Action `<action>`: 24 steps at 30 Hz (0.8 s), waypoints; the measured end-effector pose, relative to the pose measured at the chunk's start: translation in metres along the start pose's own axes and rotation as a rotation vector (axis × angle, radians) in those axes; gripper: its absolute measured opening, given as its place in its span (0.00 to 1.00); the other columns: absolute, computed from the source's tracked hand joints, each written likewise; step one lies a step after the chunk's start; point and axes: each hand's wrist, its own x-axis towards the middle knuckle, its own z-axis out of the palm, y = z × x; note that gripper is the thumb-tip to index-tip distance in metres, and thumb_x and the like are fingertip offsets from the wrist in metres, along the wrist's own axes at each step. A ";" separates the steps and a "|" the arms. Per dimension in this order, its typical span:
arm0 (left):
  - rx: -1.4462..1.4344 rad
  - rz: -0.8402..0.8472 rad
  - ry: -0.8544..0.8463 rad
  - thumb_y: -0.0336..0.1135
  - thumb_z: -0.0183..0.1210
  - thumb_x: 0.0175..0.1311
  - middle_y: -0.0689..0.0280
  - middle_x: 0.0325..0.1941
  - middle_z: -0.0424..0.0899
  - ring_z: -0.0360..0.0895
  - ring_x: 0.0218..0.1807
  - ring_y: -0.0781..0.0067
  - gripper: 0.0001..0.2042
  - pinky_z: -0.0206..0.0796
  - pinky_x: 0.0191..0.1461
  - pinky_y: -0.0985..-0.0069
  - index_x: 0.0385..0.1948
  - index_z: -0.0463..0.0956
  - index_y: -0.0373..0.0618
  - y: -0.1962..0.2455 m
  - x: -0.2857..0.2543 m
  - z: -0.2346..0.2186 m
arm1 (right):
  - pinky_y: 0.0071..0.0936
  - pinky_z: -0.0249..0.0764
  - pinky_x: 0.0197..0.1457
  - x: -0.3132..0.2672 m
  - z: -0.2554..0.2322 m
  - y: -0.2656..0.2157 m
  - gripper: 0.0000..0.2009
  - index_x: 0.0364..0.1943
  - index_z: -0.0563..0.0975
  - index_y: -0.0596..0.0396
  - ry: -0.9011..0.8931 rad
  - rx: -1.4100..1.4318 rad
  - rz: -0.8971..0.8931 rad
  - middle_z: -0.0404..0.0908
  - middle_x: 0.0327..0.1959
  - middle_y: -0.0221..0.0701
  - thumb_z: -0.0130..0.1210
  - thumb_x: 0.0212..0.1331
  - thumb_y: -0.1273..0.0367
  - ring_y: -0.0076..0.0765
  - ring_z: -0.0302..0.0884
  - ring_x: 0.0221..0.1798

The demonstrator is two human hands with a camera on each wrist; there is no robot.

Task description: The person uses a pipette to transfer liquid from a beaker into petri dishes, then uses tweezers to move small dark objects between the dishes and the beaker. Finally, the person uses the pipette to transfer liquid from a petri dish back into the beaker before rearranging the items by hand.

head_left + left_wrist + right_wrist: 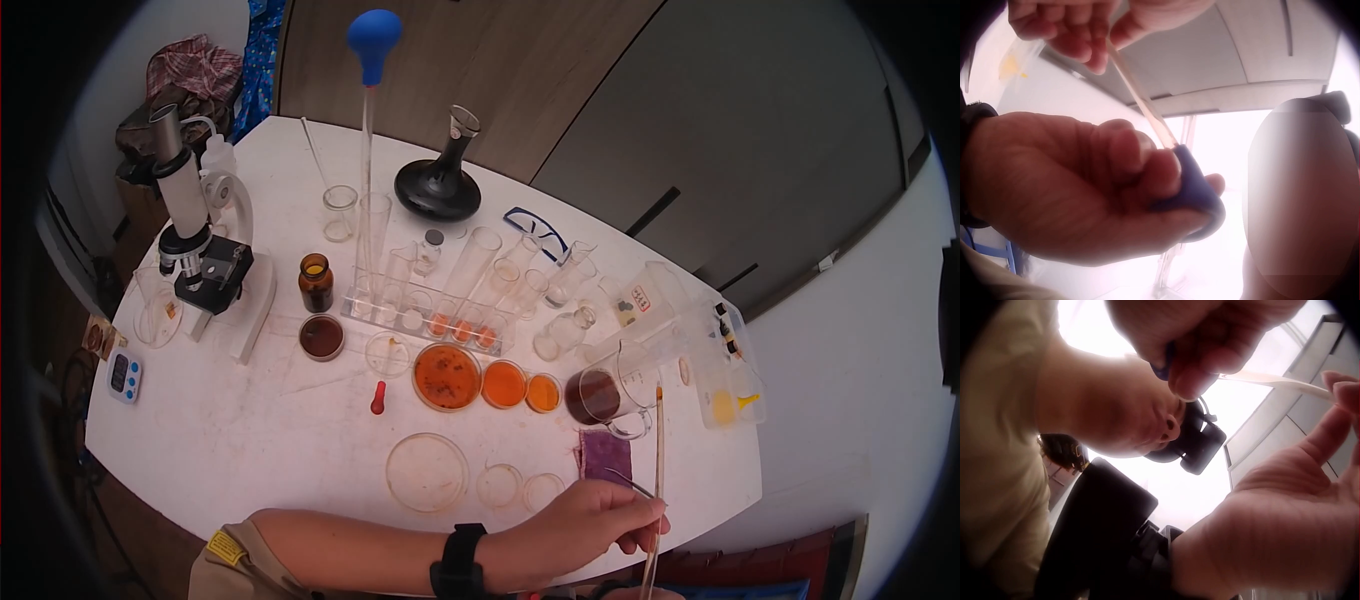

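In the head view my left hand [575, 530] pinches a thin glass pipette [659, 440] between thumb and fingers. The pipette stands nearly upright, an orange-brown spot at its upper tip. A thin dark curved tool [630, 480] sticks out beside these fingers. My right hand [1079, 187] curls round a blue rubber bulb [1196, 184] on the pipette's other end, its thumb pressing the bulb; the head view's bottom edge cuts this hand off. The right wrist view also shows the left hand [1272, 519] at the pipette [1279, 381].
A beaker of dark liquid [592, 396] stands behind the left hand, near a purple cloth [606, 455]. Orange-filled dishes [447, 377], a test-tube rack [420, 322], a microscope [195, 235] and a black flask [438, 190] stand farther off. Empty dishes [427, 471] lie nearer.
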 end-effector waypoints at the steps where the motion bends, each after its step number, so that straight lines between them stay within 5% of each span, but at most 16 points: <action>1: 0.000 0.001 0.001 0.49 0.49 0.75 0.74 0.35 0.81 0.74 0.40 0.86 0.18 0.63 0.45 0.82 0.41 0.81 0.45 0.001 -0.001 0.000 | 0.28 0.76 0.20 0.000 0.002 0.001 0.16 0.54 0.72 0.55 0.000 0.001 -0.001 0.81 0.17 0.34 0.54 0.62 0.71 0.31 0.73 0.14; 7: -0.113 -0.025 0.141 0.43 0.52 0.75 0.69 0.32 0.81 0.74 0.36 0.82 0.16 0.68 0.46 0.81 0.36 0.79 0.38 0.003 -0.005 0.010 | 0.29 0.76 0.24 -0.008 -0.007 0.003 0.12 0.51 0.74 0.54 0.100 0.093 -0.027 0.80 0.18 0.32 0.48 0.67 0.67 0.32 0.73 0.16; 10: -0.268 0.101 0.127 0.42 0.53 0.73 0.69 0.31 0.81 0.73 0.34 0.82 0.14 0.67 0.42 0.83 0.35 0.79 0.39 -0.014 -0.001 0.014 | 0.28 0.75 0.25 -0.003 -0.007 0.007 0.12 0.50 0.74 0.56 0.194 0.179 -0.037 0.78 0.18 0.31 0.45 0.70 0.67 0.32 0.73 0.17; 13: -0.217 0.113 0.300 0.43 0.53 0.73 0.70 0.28 0.81 0.72 0.32 0.84 0.16 0.63 0.37 0.83 0.30 0.80 0.41 -0.007 -0.010 0.022 | 0.27 0.74 0.25 0.000 -0.007 0.014 0.12 0.49 0.74 0.57 0.241 0.281 -0.039 0.78 0.19 0.32 0.43 0.71 0.67 0.32 0.73 0.18; 15: -0.253 0.100 0.310 0.35 0.54 0.67 0.61 0.38 0.83 0.74 0.35 0.75 0.11 0.65 0.42 0.76 0.34 0.81 0.36 -0.011 -0.008 0.017 | 0.25 0.71 0.21 0.001 -0.005 0.022 0.13 0.48 0.73 0.59 0.271 0.353 -0.029 0.77 0.20 0.33 0.42 0.72 0.65 0.31 0.72 0.17; 18: -0.127 -0.097 0.378 0.43 0.50 0.70 0.69 0.32 0.79 0.73 0.37 0.79 0.15 0.64 0.44 0.80 0.34 0.80 0.41 0.000 -0.003 0.009 | 0.23 0.69 0.16 -0.001 -0.008 0.034 0.14 0.49 0.72 0.62 0.269 0.342 -0.035 0.77 0.20 0.34 0.44 0.72 0.64 0.30 0.72 0.16; 24: -0.250 -0.060 0.366 0.42 0.51 0.69 0.68 0.30 0.77 0.72 0.36 0.78 0.15 0.64 0.43 0.78 0.28 0.76 0.41 -0.011 0.007 -0.005 | 0.22 0.68 0.14 -0.009 -0.007 0.055 0.16 0.51 0.71 0.66 0.280 0.304 -0.020 0.78 0.19 0.36 0.49 0.71 0.64 0.30 0.71 0.14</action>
